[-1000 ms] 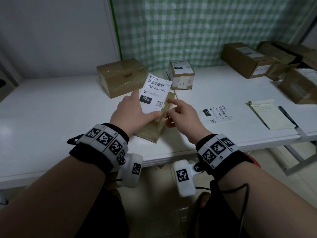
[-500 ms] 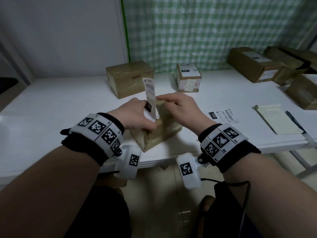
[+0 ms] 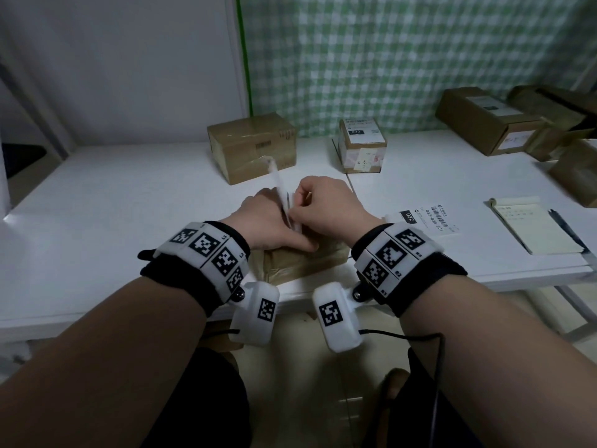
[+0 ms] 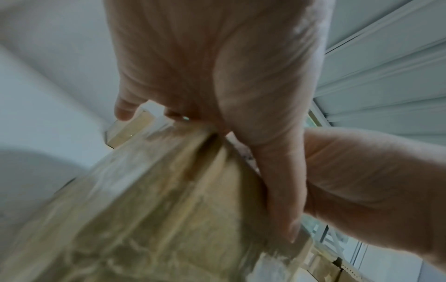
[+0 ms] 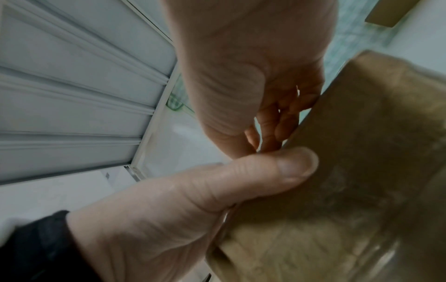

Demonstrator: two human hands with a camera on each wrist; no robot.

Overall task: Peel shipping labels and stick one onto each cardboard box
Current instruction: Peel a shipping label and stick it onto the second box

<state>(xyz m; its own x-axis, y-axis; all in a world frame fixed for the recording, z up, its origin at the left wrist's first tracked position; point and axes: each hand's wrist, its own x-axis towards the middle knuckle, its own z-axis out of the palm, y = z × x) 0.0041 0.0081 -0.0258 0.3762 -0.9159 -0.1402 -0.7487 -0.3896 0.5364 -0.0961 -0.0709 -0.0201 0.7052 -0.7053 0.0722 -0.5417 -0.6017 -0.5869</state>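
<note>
A small taped cardboard box (image 3: 303, 265) lies at the table's near edge, under both hands. My left hand (image 3: 268, 221) grips it, thumb (image 4: 277, 190) laid along its top edge and fingers curled over the far side. A white shipping label (image 3: 279, 185) stands edge-on between the hands, rising towards the back. My right hand (image 3: 326, 205) has its fingers curled and pinched together at the label's lower edge, right by the box (image 5: 362, 171). The hands hide the box's top face.
On the white table (image 3: 129, 205) stand a larger taped box (image 3: 252, 150) and a small labelled box (image 3: 361, 143) behind the hands. A loose label sheet (image 3: 423, 221), a notepad (image 3: 536, 227) and a pen (image 3: 565, 227) lie to the right. More boxes (image 3: 491, 121) crowd the back right.
The label has turned from facing me to edge-on. The box has come upright onto the table, and both hands have closed together over its top.
</note>
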